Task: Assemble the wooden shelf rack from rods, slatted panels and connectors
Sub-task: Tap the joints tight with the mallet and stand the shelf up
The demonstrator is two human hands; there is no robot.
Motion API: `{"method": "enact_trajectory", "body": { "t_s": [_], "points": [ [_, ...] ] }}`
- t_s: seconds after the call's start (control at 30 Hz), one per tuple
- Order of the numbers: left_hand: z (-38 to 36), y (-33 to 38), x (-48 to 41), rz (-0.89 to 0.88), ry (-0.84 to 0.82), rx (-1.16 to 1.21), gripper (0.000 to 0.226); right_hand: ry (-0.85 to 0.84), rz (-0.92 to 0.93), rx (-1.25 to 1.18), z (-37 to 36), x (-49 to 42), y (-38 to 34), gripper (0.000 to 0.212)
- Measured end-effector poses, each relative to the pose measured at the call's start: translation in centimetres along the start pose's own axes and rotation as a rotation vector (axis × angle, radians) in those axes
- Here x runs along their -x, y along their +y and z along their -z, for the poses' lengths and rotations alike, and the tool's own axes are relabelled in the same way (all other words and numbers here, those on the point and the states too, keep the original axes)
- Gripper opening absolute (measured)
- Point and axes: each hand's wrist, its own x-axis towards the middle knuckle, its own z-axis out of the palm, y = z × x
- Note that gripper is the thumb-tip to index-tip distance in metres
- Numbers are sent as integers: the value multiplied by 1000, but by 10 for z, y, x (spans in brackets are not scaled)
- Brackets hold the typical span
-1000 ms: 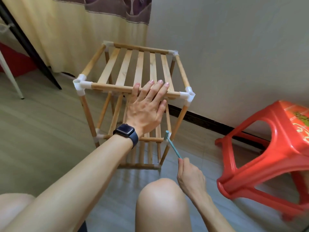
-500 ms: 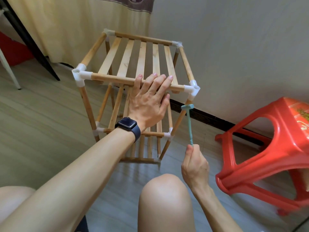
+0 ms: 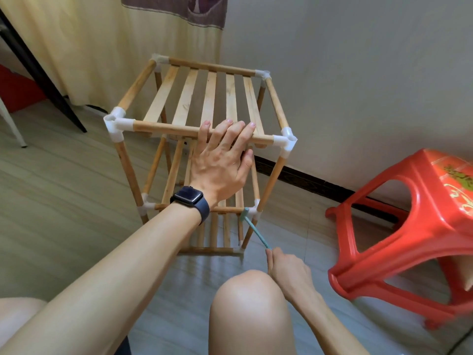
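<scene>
Teal mallet [image 3: 256, 231] swung down, head at middle connector [image 3: 256, 210]

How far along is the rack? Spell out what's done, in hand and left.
Done: the rack stands with three slatted tiers, rods and white connectors joined. In hand: the left hand presses the top front rod; the right hand holds a small teal hammer at the middle front-right connector. Left: seemingly just tapping joints tight.
</scene>
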Motion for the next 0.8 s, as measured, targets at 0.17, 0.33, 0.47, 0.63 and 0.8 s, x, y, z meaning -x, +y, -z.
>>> {"method": "enact_trajectory", "body": {
  "t_s": [0.17,0.33,0.47,0.63,0.8],
  "points": [
    [17,18,-13,121,-90,-58,61,24,71,-106,-3,14,23,38],
    [17,62,-62,270,-456,-134,88,40,-21,-139,-2,24,40,36],
    [2,80,-74,272,-450,-188,66,96,-68,-149,12,27,49,34],
    [5,71,-64,236,-330,-63,50,194,-89,-180,23,32,61,32],
    [32,9,-49,118,-354,51,68,172,26,-250,22,19,42,34]
  ]
}}
